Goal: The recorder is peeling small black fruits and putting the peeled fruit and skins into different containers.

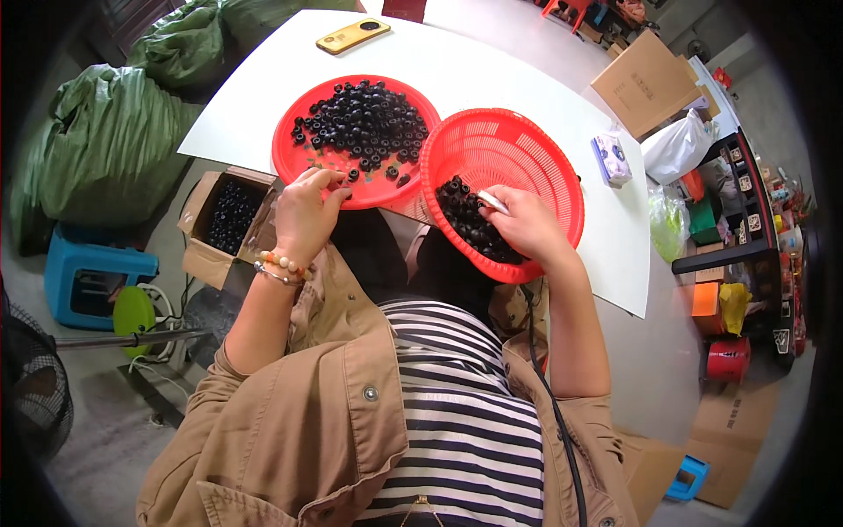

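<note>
My left hand (303, 211), a beaded bracelet (281, 263) on its wrist, is at the near rim of a round red tray (283, 149). Its thumb and fingertips are pinched together; whatever lies between them is hidden. Many small black ring-like pieces (369, 123) are heaped on the tray, with a few loose ones close to my fingertips. On the right, my right hand (527, 224) reaches into a red slotted basket (500, 145), its fingers closed round a small whitish tool (493, 202). Beneath that tool, more black pieces (474, 224) lie in the basket's near left part.
A white table (492, 75) bears a gold phone (353, 36) and a purple tissue pack (611, 160). Below its left edge stands a cardboard box (200, 206) of dark pieces. Green sacks (105, 149), a blue stool (75, 281) and a fan (35, 378) are at left; a black cable (553, 395) crosses my right side.
</note>
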`<control>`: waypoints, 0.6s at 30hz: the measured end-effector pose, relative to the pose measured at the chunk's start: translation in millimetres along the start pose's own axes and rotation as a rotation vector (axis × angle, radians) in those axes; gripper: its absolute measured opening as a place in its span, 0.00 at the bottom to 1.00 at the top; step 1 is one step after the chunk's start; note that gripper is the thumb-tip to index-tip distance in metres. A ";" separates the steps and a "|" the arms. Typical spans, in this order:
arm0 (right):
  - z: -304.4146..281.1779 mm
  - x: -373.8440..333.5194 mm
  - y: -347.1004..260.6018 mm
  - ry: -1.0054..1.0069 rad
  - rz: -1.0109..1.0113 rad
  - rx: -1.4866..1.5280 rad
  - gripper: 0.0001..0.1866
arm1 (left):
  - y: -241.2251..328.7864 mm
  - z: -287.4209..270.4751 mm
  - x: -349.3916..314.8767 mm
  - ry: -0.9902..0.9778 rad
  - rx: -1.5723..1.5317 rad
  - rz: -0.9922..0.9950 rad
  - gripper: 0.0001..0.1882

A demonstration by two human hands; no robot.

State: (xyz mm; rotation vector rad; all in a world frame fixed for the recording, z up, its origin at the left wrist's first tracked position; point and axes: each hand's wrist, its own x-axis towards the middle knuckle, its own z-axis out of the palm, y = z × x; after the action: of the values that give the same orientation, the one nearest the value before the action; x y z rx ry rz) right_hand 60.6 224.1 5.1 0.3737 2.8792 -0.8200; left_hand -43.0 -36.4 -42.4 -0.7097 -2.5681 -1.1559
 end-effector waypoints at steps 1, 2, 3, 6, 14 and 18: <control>0.9 -0.2 -1.9 0.002 -0.016 -0.051 0.11 | 0.0 0.4 -0.8 0.005 -0.006 0.008 0.08; 0.9 0.2 -5.2 0.010 -0.035 -0.103 0.12 | 0.0 0.6 0.1 0.003 -0.016 0.015 0.08; 0.6 -0.4 -7.0 0.018 -0.054 -0.155 0.12 | 0.3 0.4 -0.3 0.001 -0.026 0.022 0.08; 10.0 1.8 -3.5 0.043 -0.050 -0.160 0.12 | 4.7 -1.8 -2.0 -0.011 -0.048 0.036 0.07; 10.5 3.8 -6.4 0.109 -0.017 -0.240 0.09 | 16.1 5.6 -3.7 0.005 -0.231 0.117 0.06; 11.7 3.1 -9.4 0.089 0.010 -0.208 0.11 | 25.6 2.8 -8.9 -0.054 -0.334 0.109 0.07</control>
State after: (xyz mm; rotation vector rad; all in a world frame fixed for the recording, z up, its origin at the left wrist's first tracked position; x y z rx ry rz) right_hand 55.7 210.8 -0.6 0.4100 3.0043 -0.5064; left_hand -22.1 -22.7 -31.5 -0.9508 -2.3664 -1.5662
